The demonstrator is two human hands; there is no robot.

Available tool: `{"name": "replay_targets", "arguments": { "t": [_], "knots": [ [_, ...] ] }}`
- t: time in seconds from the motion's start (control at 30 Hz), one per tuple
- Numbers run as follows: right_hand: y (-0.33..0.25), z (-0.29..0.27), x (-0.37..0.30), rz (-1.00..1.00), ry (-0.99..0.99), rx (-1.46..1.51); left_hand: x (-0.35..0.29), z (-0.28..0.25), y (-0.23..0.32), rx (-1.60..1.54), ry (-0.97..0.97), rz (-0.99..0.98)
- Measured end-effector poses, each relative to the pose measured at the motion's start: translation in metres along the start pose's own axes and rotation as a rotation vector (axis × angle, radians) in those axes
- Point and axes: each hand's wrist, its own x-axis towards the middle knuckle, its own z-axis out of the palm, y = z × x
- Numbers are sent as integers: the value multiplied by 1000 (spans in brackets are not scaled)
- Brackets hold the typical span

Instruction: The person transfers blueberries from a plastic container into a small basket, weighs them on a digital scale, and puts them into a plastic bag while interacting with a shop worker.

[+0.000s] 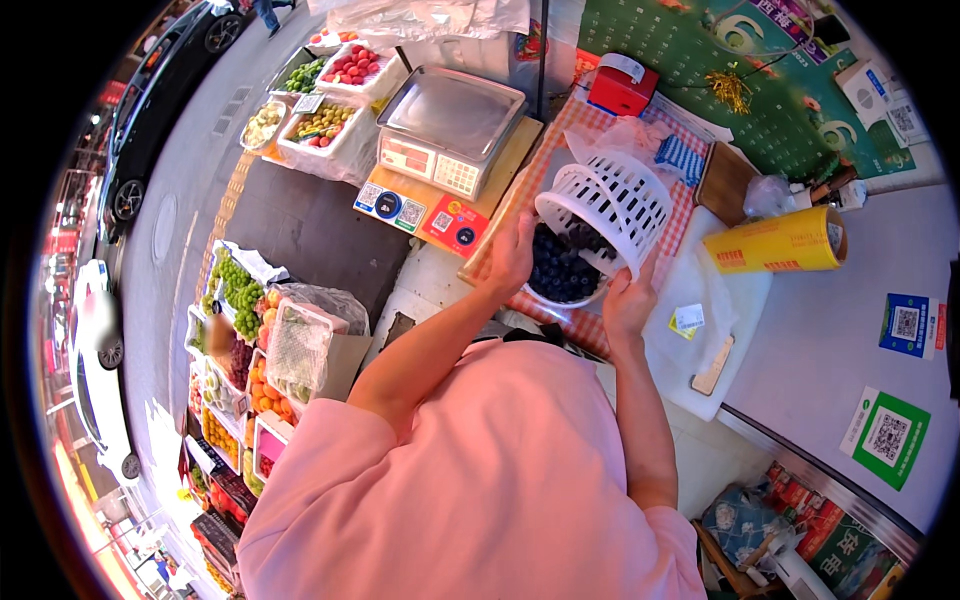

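Observation:
A white plastic basket (pixel 625 200) with slotted walls is tipped on its side in front of me. Its mouth faces down to the left, over a pale-rimmed container of dark blue-black round fruit (pixel 562 268) that look like grapes. More of the fruit shows just inside the basket's mouth. My left hand (pixel 514 252) is closed at the left edge, where basket and container meet; its fingertips are partly hidden. On the lower right, my right hand (pixel 629 303) grips the basket's rim, thumb up along the side.
Red-checked cloth (pixel 588 328) covers the counter beneath. A weighing scale (pixel 450 115) stands to the left. To the right lie a white cutting board (pixel 735 330), a knife handle (pixel 713 366) and a yellow roll (pixel 780 242). Fruit crates (pixel 262 385) line the street side.

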Motion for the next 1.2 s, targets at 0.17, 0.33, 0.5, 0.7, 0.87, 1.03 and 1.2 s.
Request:
{"name": "replay_targets", "arguments": {
  "t": [0.17,0.33,0.5,0.7,0.87,1.03,1.2],
  "knots": [
    [-3,1,-1,57,-44,-34,-1,8,-27,30,35,20],
    [11,9,-6,2,-11,-48,-6,6,-16,80,68,-6],
    [18,11,-3,-66,49,21,-6,7,-9,75,81,62],
    [12,8,1,-63,39,64,-7,1,-16,102,47,5],
    [18,8,-3,-55,74,129,-7,2,-24,140,52,21],
    [10,5,4,-44,70,140,-5,2,-28,132,54,82],
    [15,11,2,-90,82,107,-7,1,-22,142,41,64]
  ]
}}
